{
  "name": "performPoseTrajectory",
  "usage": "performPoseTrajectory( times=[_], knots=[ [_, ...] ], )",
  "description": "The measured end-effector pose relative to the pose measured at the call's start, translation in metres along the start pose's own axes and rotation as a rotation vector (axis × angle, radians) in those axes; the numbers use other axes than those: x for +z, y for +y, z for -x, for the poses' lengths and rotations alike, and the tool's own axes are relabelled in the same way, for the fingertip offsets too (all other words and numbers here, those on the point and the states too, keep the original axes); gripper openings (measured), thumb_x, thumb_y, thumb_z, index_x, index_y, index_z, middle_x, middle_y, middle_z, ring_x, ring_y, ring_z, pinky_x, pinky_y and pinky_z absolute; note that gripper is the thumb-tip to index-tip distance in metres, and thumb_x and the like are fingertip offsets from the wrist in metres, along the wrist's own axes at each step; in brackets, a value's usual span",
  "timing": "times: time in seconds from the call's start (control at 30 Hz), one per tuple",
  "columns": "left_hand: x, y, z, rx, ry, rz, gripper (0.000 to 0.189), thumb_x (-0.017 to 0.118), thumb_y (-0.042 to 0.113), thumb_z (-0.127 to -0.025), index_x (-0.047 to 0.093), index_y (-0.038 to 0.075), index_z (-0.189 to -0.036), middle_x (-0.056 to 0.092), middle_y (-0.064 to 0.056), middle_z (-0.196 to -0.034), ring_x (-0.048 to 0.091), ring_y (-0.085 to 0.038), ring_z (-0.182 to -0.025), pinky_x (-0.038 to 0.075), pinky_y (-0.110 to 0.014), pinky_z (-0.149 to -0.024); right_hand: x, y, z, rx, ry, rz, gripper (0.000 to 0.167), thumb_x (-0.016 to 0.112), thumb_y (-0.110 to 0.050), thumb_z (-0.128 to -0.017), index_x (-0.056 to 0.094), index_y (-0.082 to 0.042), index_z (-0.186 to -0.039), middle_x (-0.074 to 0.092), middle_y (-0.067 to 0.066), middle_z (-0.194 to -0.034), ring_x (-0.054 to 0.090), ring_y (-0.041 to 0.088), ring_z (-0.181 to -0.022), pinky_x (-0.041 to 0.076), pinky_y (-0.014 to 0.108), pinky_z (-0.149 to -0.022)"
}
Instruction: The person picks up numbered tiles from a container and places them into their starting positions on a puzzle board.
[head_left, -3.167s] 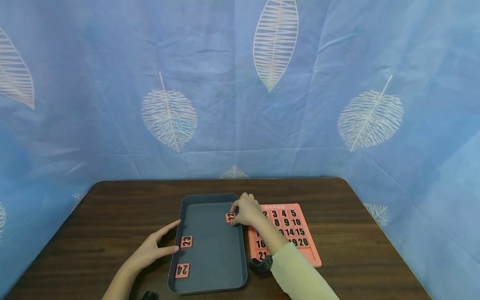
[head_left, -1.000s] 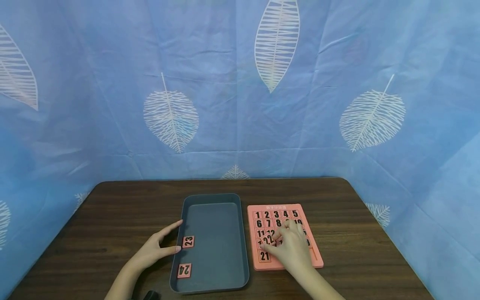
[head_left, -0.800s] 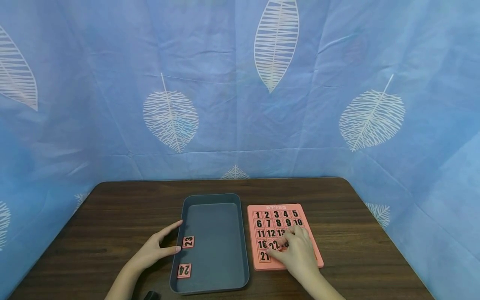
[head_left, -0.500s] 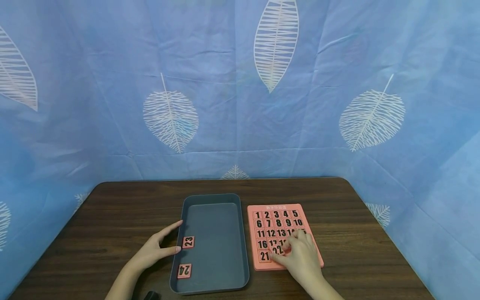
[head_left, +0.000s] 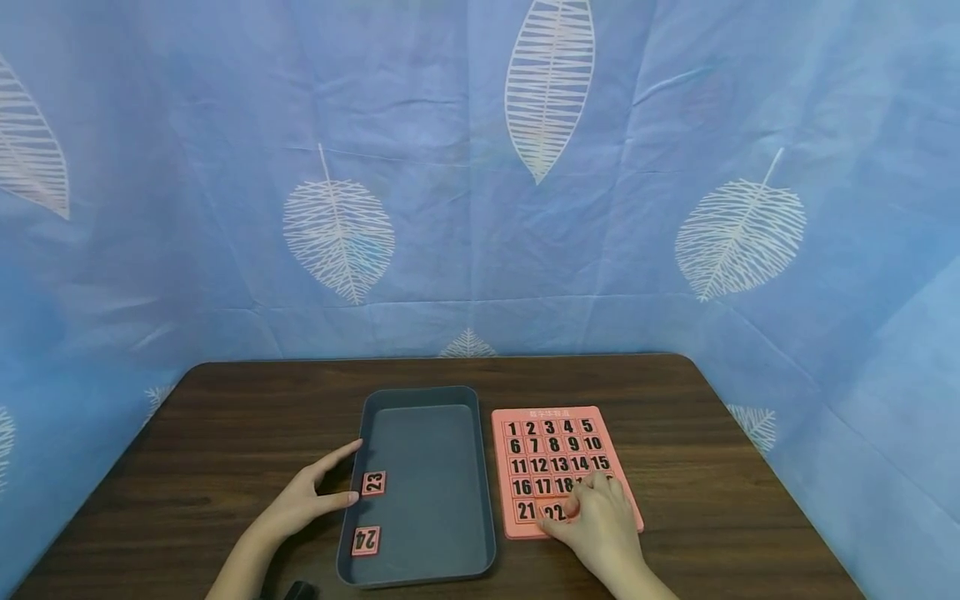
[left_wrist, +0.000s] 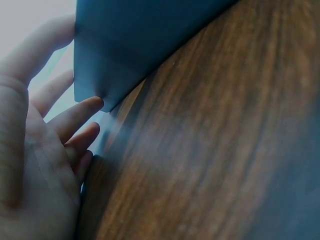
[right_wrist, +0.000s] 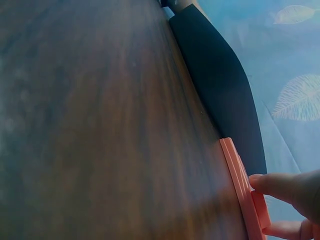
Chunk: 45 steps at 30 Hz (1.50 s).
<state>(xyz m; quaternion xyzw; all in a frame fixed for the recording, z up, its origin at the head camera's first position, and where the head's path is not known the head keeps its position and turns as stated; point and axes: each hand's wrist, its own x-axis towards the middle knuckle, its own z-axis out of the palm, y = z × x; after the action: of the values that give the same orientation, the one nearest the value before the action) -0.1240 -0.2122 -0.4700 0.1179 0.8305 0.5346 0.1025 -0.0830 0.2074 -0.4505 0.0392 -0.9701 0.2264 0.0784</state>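
Note:
My right hand point(head_left: 600, 523) pinches a pink number tile marked 22 point(head_left: 553, 512) between thumb and fingers. The tile sits slightly tilted over the bottom row of the pink number-puzzle board point(head_left: 498, 467), just right of tile 21 point(head_left: 526, 510). In the right wrist view, the tile point(right_wrist: 261, 209) stands raised above the board's edge. My left hand point(head_left: 300, 502) touches the left wall of the dark grey tray point(head_left: 420, 575) with its fingers and thumb spread. Tile 23 point(head_left: 373, 483) and tile 24 point(head_left: 365, 541) lie turned along the tray's left side.
Rows of tiles 1 to 18 show on the board, with those at lower right partly covered by my right hand. Tray and board stand side by side on a dark wooden table point(head_left: 712, 500). A blue leaf-print curtain point(head_left: 450, 250) hangs behind.
My right hand has carried tile 22 from the tray's upper right to the board, then down to its bottom row. My left hand has stayed at the tray's left wall.

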Motion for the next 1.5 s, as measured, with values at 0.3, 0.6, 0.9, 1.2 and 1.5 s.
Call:
performPoseTrajectory(
  times=[0.3, 0.6, 0.9, 1.2, 1.5],
  knots=[
    [-0.002, 0.000, -0.001, 0.009, -0.007, -0.021, 0.071, 0.071, 0.023, -0.088, 0.036, 0.019, -0.150, 0.025, -0.018, -0.153, 0.015, -0.049, -0.138, 0.018, -0.074, -0.098, 0.008, 0.002, -0.002, -0.013, 0.031, 0.004, 0.053, 0.082, -0.057, -0.062, 0.045, -0.019, -0.059, 0.040, -0.002, -0.079, 0.034, 0.018, -0.073, 0.032, 0.034, -0.065],
    [-0.001, -0.002, 0.000, 0.023, -0.009, -0.013, 0.071, 0.070, 0.022, -0.089, 0.036, 0.017, -0.150, 0.025, -0.017, -0.154, 0.014, -0.049, -0.138, 0.016, -0.075, -0.098, 0.012, 0.005, -0.002, -0.033, 0.031, -0.016, 0.045, 0.082, -0.048, -0.066, 0.048, -0.020, -0.062, 0.045, -0.002, -0.086, 0.037, 0.019, -0.077, 0.032, 0.034, -0.066],
    [-0.001, 0.000, 0.000, 0.023, -0.014, -0.008, 0.070, 0.069, 0.021, -0.089, 0.036, 0.019, -0.150, 0.024, -0.017, -0.154, 0.013, -0.049, -0.138, 0.015, -0.075, -0.097, 0.008, 0.003, -0.004, -0.082, 0.055, 0.044, 0.040, 0.081, -0.050, -0.069, 0.054, -0.020, -0.064, 0.045, -0.002, -0.083, 0.038, 0.019, -0.077, 0.034, 0.034, -0.065],
    [0.000, -0.001, -0.001, 0.020, -0.010, 0.010, 0.070, 0.070, 0.021, -0.089, 0.036, 0.018, -0.150, 0.025, -0.016, -0.154, 0.013, -0.047, -0.139, 0.014, -0.074, -0.099, -0.006, -0.035, -0.020, -0.242, 0.135, -0.079, 0.028, 0.085, -0.036, -0.070, 0.072, -0.016, -0.085, 0.047, -0.005, -0.091, 0.040, 0.016, -0.082, 0.036, 0.036, -0.071],
    [0.000, -0.001, -0.001, 0.020, -0.010, 0.015, 0.069, 0.070, 0.019, -0.089, 0.036, 0.016, -0.149, 0.026, -0.017, -0.153, 0.015, -0.047, -0.139, 0.015, -0.073, -0.100, 0.000, -0.097, -0.032, -0.430, -0.062, -0.209, 0.036, 0.081, -0.035, -0.076, 0.072, -0.021, -0.108, 0.046, -0.008, -0.099, 0.037, 0.011, -0.087, 0.036, 0.032, -0.073]
  ],
)
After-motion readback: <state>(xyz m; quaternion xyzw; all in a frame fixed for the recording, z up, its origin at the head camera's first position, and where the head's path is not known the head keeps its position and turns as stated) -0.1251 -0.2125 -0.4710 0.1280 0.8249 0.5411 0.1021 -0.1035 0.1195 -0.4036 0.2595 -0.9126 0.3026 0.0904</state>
